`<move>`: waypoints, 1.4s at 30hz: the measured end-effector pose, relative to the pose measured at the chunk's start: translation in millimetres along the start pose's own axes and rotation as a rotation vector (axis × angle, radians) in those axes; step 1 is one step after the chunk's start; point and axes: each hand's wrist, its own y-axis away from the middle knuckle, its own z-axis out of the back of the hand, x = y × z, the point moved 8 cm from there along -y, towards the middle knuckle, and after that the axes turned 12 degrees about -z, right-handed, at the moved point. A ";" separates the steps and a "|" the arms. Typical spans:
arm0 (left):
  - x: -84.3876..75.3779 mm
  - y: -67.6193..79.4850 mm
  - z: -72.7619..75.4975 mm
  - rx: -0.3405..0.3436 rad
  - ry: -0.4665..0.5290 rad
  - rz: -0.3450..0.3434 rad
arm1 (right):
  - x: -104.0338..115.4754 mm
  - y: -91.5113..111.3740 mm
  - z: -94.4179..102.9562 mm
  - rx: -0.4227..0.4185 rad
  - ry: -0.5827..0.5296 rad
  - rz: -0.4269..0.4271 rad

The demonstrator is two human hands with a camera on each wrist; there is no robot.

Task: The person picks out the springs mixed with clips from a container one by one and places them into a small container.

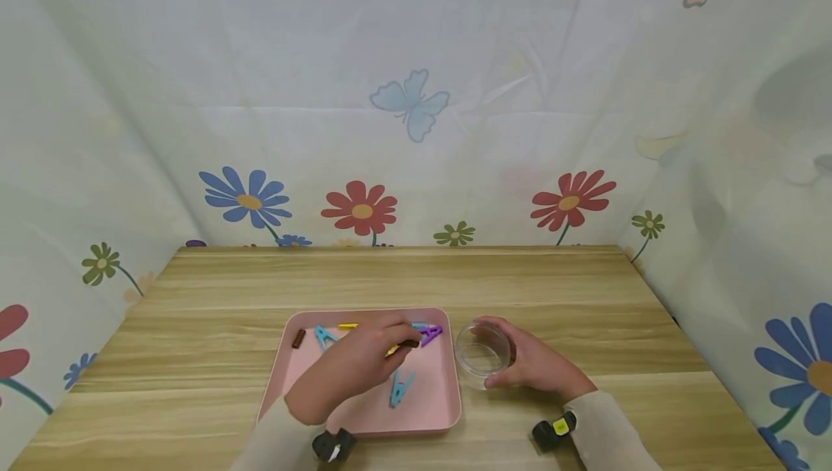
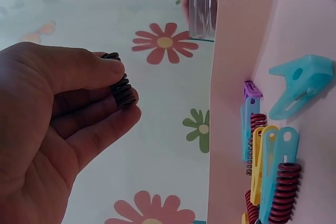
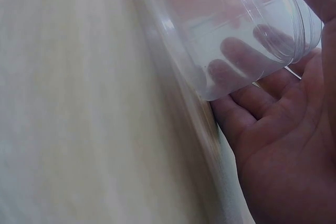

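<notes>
Over the pink tray (image 1: 422,424), my left hand (image 1: 364,355) pinches a small dark spring-like coil (image 2: 124,90) between thumb and fingers. Beneath and around that hand lie light blue clothespins (image 1: 399,389), a purple clothespin (image 1: 430,334) and a yellow one (image 2: 258,166), partly hidden by the hand. Several brown-red coils lie in the tray too, one coil (image 1: 298,339) near its left wall. To the right of the tray, my right hand (image 1: 536,359) grips a clear round jar (image 1: 482,349) from its right side. The jar stands on the table with its open mouth up.
The wood-grain table (image 1: 559,290) extends around the tray and jar. Behind it and at both sides hangs a white cloth (image 1: 312,131) printed with flowers and butterflies. The tray's raised wall (image 1: 453,363) stands between its contents and the jar.
</notes>
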 end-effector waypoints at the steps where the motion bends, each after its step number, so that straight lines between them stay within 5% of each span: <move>1: 0.1 -0.6 -0.3 0.001 0.004 0.001 | -0.1 -0.1 -0.1 0.000 0.001 -0.002; 10: -0.5 -6.2 -0.3 -0.006 0.024 0.006 | 1.0 0.3 -0.4 0.005 -0.005 -0.001; 25: -8.7 -15.6 -2.2 -0.048 0.053 -0.080 | 0.4 0.6 0.0 0.005 -0.007 -0.018; 42: -8.5 -24.5 -10.5 -0.018 0.046 -0.057 | -1.0 -0.7 0.8 0.004 0.013 0.008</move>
